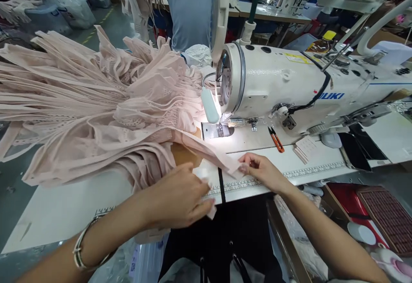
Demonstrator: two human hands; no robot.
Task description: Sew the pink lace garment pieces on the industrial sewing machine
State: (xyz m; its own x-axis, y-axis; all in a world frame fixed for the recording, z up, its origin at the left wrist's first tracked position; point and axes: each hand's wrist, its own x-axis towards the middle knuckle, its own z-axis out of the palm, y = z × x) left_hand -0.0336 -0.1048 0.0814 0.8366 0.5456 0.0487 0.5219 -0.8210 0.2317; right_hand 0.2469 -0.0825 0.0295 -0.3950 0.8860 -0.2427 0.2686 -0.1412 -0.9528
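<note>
Right hand [260, 171] pinching cloth strip [222, 156] near front edge of table [80, 193]; left hand [178, 195] curled, hold unclear; cloth heap [96, 85] crowding left end; scissors [277, 140] beyond right hand.

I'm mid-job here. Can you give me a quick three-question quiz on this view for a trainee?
1. Which hand pinches the end of the pink fabric strip? A) left B) right C) neither
2. True or false: the left hand is gripping the orange snips.
3. Fill in the blank: the left arm wears a ____ near the wrist.

Key:
1. B, the right hand.
2. False; the orange snips lie loose, with neither hand touching them.
3. bracelet
</note>
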